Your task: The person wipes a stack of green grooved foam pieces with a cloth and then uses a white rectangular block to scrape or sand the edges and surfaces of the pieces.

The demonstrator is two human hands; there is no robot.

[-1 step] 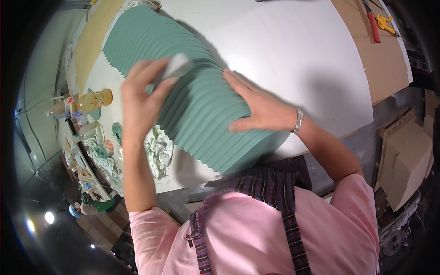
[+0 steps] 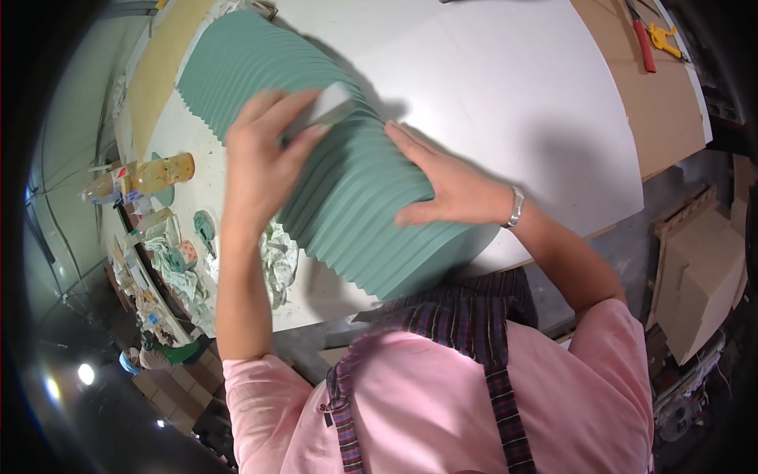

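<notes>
A long row of green curved pieces (image 2: 359, 186), packed side by side into a ridged surface, runs slantwise from the near middle to the far left of the table. Pinched in my left hand (image 2: 260, 158) is a small whitish rectangular block (image 2: 335, 103), held at the top of the ridges near the row's middle. My right hand (image 2: 458, 189) lies on the right side of the row, its fingers stretched toward the far edge and its thumb apart on the ridges. A metal bracelet (image 2: 515, 207) circles the right wrist.
The row sits on a white table (image 2: 505, 71). Left of it are a crumpled patterned cloth (image 2: 280, 265), a yellowish jar (image 2: 167, 172) and a small green-stained cup (image 2: 183, 254). A red-handled tool (image 2: 643, 47) and a yellow tool (image 2: 665, 39) lie far right, above a cardboard box (image 2: 699, 276).
My left hand has moved a little to the right and slightly away from me with the block, across the ridges. The right hand and the green row stay where they were.
</notes>
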